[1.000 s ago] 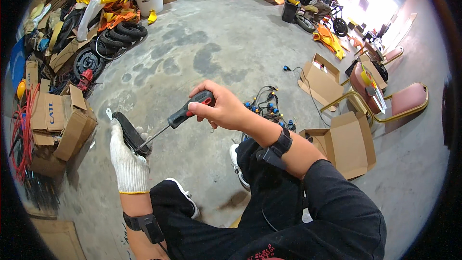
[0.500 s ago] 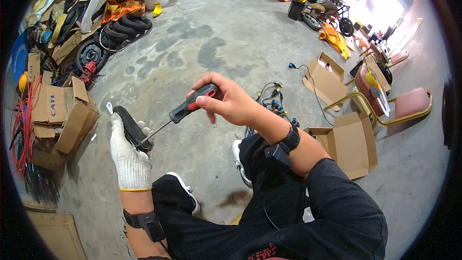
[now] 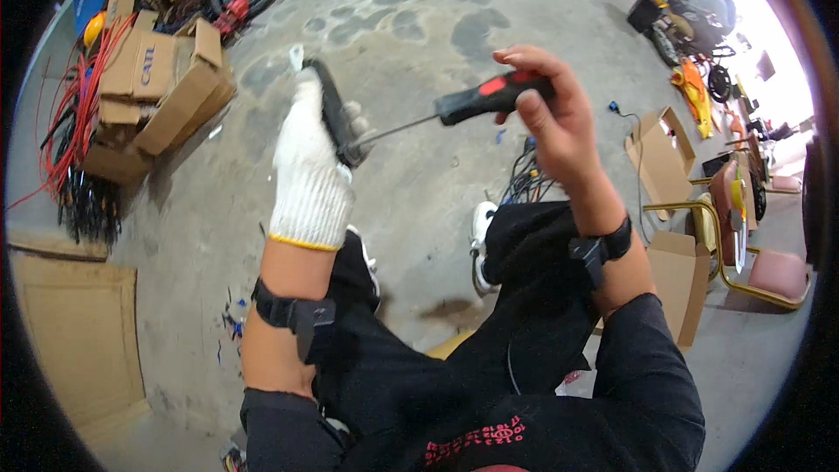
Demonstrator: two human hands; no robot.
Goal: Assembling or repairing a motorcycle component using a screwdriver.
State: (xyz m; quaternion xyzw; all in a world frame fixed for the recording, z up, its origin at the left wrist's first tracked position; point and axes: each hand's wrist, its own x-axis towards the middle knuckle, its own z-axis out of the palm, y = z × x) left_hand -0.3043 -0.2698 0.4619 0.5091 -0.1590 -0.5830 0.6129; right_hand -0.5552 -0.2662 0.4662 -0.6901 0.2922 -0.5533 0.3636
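Looking down through the head camera, I see two hands held out over a grey concrete floor [image 3: 419, 201]. My left hand [image 3: 308, 149], in a white knitted glove with a yellow cuff edge, is closed around a long, curved black part [image 3: 330, 105] that stands tilted, its lower end leaning to the right; a small white tab [image 3: 297, 58] sticks up at its top. My bare right hand [image 3: 559, 118] holds the black-and-red handle of a screwdriver [image 3: 463, 105], forefinger along the top and thumb on the near side. The shaft slopes gently down to the left, its tip at the part's lower end; blur keeps me from telling whether they touch. Half a second ago the shaft sloped more steeply; now it lies flatter. The view has shifted too: both hands sit farther right and higher, and the white bucket and red chair at the far end have left the picture. The open cardboard box [image 3: 153, 65] and red cables [image 3: 87, 118] at left now show nearer the middle, with more of the tan panel [image 3: 79, 323] below them. The tangle of dark cables [image 3: 527, 182] on the floor is now partly covered by my right arm.
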